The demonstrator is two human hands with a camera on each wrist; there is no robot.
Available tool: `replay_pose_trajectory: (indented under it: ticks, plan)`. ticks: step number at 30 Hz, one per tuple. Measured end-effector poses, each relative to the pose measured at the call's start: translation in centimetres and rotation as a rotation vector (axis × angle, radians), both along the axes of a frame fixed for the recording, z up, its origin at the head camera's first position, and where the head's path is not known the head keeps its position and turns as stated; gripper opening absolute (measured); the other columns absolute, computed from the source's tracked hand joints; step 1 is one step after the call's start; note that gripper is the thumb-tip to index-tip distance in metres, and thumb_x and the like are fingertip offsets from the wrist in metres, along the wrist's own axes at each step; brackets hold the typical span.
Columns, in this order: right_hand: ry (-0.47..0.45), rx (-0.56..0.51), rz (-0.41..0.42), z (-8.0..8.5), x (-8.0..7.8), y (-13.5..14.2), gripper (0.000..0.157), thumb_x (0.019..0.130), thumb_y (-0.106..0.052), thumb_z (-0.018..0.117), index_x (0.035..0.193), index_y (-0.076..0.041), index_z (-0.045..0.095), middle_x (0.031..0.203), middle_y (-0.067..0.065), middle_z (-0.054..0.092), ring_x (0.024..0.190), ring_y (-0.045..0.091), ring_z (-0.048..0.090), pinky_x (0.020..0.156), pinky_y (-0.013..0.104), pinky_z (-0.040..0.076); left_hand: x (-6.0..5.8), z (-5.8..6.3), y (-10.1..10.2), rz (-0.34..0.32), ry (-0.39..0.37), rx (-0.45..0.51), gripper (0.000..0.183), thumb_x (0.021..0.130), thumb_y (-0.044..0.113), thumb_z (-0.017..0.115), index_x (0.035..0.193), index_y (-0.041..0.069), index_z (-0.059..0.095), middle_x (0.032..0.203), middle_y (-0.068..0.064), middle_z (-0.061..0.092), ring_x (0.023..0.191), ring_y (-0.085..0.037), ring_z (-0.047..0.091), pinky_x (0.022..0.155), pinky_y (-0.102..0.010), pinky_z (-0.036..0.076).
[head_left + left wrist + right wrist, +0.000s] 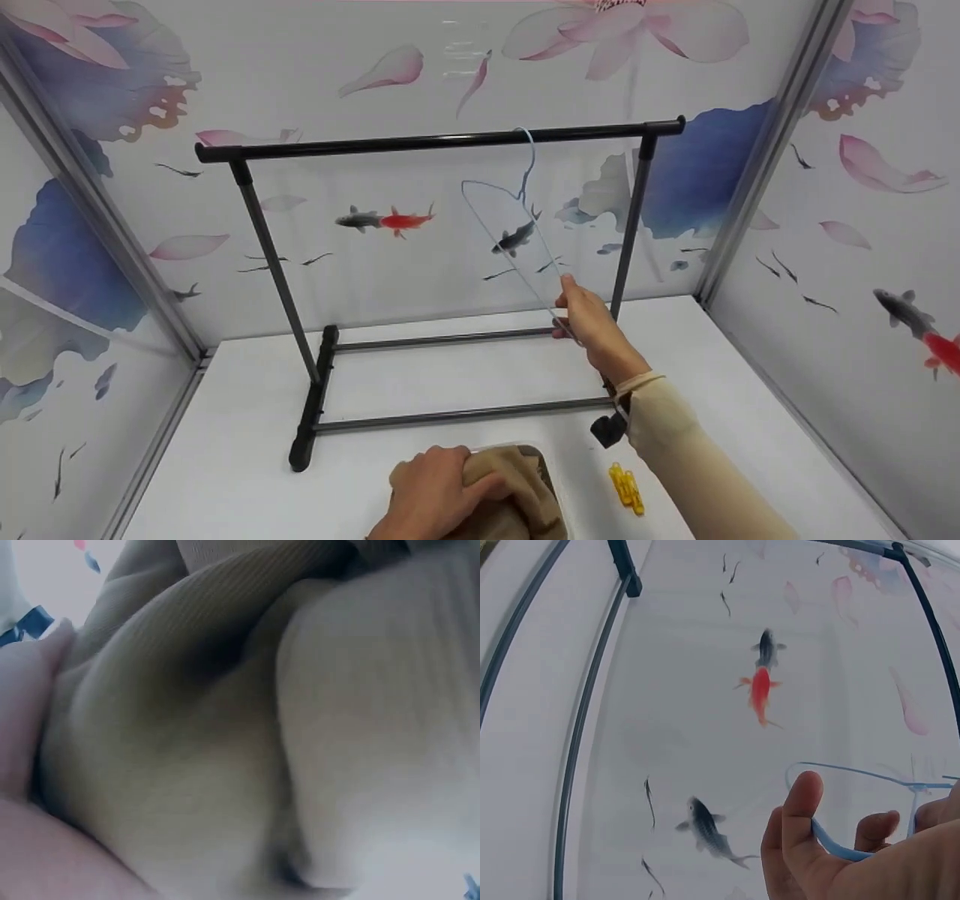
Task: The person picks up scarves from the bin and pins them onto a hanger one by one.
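Observation:
A light blue wire hanger (529, 169) has its hook over the top bar of a black clothes rack (360, 145). My right hand (598, 326) holds the hanger's lower end. In the right wrist view, the thumb of the right hand (855, 862) lies along the blue hanger wire (838, 849). Down at the front, my left hand (433, 487) grips a brown ribbed cloth (517, 480) bunched in a shallow container (553, 480). Folds of the cloth (172, 765) fill most of the left wrist view, with part of the left hand (52, 855) at its edge.
Several yellow clips or pegs (627, 489) lie on the white table (232, 420), right of the container. The rack's lower bars (465, 414) run across the table behind the container. Printed wall panels (442, 277) enclose the back and both sides.

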State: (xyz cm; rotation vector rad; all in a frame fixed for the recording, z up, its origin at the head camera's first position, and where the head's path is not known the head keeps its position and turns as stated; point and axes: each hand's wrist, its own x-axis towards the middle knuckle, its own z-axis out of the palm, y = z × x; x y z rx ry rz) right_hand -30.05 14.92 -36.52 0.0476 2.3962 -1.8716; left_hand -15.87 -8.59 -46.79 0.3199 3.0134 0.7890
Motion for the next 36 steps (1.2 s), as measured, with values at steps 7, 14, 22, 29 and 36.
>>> replay_pose_trajectory:
  ticks: [7,14,22,29,36]
  plan:
    - [-0.034,0.011,0.049,-0.1,-0.8,0.6,0.064,0.111,-0.049,0.02,0.141,0.002,0.043,0.139,0.023,0.058,0.084,0.014,0.057,0.071,0.024,0.045,-0.4,-0.1,-0.1,0.129,-0.004,-0.168,0.047,0.093,0.044,0.073,0.059,0.018,0.052,0.054,0.003,0.048,0.049,-0.015,0.049,0.048,-0.035,0.038]
    - [0.041,0.087,0.077,0.7,-0.5,0.8,0.063,0.111,-0.052,0.021,0.134,-0.001,0.049,0.122,0.016,0.067,0.072,0.012,0.046,0.063,0.025,0.034,-0.4,0.0,-0.2,0.082,0.217,-0.078,0.035,0.096,0.041,0.069,0.068,0.024,0.057,0.055,0.009,0.048,0.05,-0.007,0.045,0.043,-0.028,0.034]
    - [0.136,0.148,0.116,1.1,1.0,1.5,0.072,0.109,-0.059,0.021,0.135,-0.001,0.056,0.115,0.013,0.07,0.076,0.015,0.048,0.068,0.029,0.039,-0.4,0.4,-0.6,0.071,0.355,0.022,0.026,0.095,0.039,0.071,0.073,0.026,0.067,0.054,0.013,0.051,0.049,0.001,0.042,0.047,-0.022,0.037]
    - [0.173,0.159,0.141,-0.7,2.9,2.0,0.075,0.108,-0.06,0.027,0.127,0.001,0.066,0.099,0.01,0.071,0.068,0.014,0.043,0.058,0.024,0.035,-0.7,1.3,-1.3,0.002,0.512,0.173,0.02,0.096,0.04,0.07,0.087,0.024,0.078,0.069,0.01,0.071,0.06,-0.006,0.064,0.056,-0.025,0.051]
    - [0.189,0.231,0.256,-3.6,5.7,2.3,0.067,0.111,-0.052,0.029,0.117,-0.001,0.072,0.091,0.009,0.069,0.07,0.015,0.051,0.062,0.024,0.041,-2.1,3.2,-2.0,-0.034,0.824,0.272,0.01,0.087,0.025,0.081,0.096,0.021,0.081,0.081,0.007,0.077,0.066,-0.008,0.071,0.059,-0.027,0.056]
